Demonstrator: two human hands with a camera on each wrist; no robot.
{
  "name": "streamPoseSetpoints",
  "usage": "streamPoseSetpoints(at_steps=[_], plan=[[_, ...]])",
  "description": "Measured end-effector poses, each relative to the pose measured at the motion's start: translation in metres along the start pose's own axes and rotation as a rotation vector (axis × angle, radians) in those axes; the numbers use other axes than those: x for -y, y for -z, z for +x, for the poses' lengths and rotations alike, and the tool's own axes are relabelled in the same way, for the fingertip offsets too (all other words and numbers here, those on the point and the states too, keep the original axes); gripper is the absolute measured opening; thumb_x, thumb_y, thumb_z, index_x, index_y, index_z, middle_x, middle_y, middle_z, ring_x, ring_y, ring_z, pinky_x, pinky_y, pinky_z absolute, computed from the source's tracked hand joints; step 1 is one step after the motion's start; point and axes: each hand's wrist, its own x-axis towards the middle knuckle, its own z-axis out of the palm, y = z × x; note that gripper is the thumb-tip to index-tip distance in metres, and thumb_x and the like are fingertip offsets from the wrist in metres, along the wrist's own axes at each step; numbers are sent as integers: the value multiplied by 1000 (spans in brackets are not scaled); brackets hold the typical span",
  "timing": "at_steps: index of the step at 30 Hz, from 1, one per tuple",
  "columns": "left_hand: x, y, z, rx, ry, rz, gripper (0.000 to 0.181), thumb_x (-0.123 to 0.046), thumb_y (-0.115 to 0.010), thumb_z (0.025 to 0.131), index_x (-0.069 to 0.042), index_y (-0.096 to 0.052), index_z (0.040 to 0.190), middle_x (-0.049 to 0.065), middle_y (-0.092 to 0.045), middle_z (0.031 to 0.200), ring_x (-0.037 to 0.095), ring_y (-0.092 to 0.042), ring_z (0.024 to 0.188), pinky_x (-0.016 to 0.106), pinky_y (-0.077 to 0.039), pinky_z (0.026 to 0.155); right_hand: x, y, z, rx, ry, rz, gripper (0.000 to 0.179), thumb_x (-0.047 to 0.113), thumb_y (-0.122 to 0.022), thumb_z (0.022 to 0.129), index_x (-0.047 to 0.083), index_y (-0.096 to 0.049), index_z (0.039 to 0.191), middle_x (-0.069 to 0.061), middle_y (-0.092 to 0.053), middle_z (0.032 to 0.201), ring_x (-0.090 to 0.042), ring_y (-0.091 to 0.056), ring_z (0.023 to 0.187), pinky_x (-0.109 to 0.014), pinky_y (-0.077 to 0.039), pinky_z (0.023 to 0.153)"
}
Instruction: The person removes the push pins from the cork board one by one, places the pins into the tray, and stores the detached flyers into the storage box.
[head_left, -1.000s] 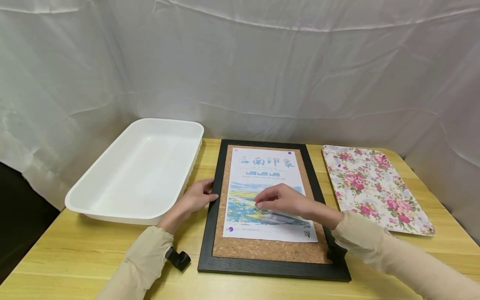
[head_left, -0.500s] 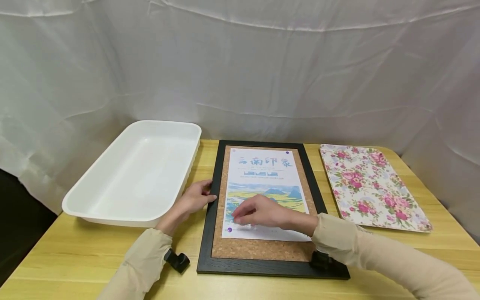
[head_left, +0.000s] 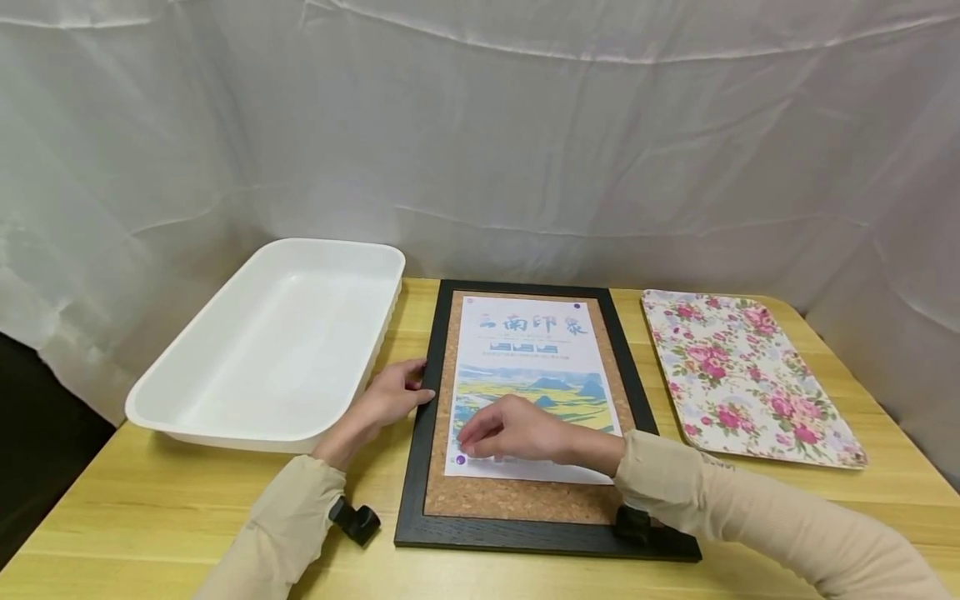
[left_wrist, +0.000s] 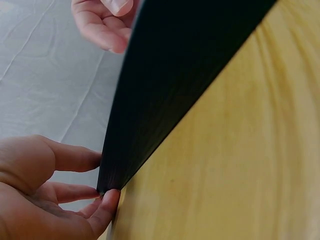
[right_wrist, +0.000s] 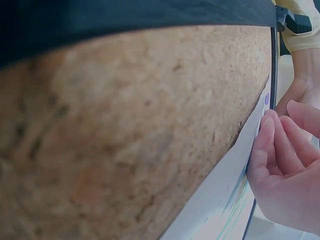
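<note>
A corkboard in a black frame lies on the table with a printed poster on it. My left hand grips the frame's left edge, thumb on top; the left wrist view shows its fingertips on the black edge. Over the poster's lower left corner is my right hand, fingers bent and thumb apart from them. Its fingertips are right beside a purple pushpin, which is also visible past them in the right wrist view. Another purple pushpin sits at the poster's top right corner.
To the left stands a deep white plastic tray. A flower-patterned tray lies right of the board. Behind the wooden table hangs a pale curtain. Black wrist cameras sit at both sleeves.
My right hand has moved left and towards me, from the poster's middle to the pushpin at its lower left. My left hand keeps its hold on the frame.
</note>
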Motion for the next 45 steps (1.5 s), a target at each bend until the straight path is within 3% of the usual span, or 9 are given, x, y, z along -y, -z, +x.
streamPoseSetpoints(at_steps=[13,20,29,35,45], plan=[[0,-2,2,5,-1,-8,57,0,-59,93,7,-37,145,22,-51,134,33,-53,112,39,-46,86,0,-3,-2,-30,13,-28,15,9,-68,90,3,-74,103,0,-72,87,-12,-66,80,-27,-51,68],[-1,-2,2,4,-7,1,57,-1,-60,93,7,-37,145,22,-53,132,33,-53,112,40,-46,86,2,-6,-2,-70,41,-66,15,5,-69,88,1,-74,102,-1,-72,86,-11,-67,79,-25,-51,68],[-1,-7,3,2,-10,9,56,-2,-60,92,7,-39,144,21,-55,127,32,-54,110,40,-46,86,-2,-7,-3,-32,94,-82,18,-4,-71,83,0,-73,100,-5,-72,86,-10,-66,77,-25,-52,67],[0,-5,2,5,-20,5,56,-1,-60,93,7,-38,144,21,-55,128,32,-53,110,40,-46,86,-2,-7,3,-14,136,-138,13,-1,-74,82,4,-76,94,3,-71,81,-6,-64,73,-24,-52,65],[2,-1,0,2,-12,11,57,-2,-60,93,7,-38,144,22,-52,133,32,-53,112,40,-46,86,4,-11,11,-14,116,-191,9,-2,-76,80,5,-78,85,1,-71,76,-5,-63,66,-23,-50,61]])
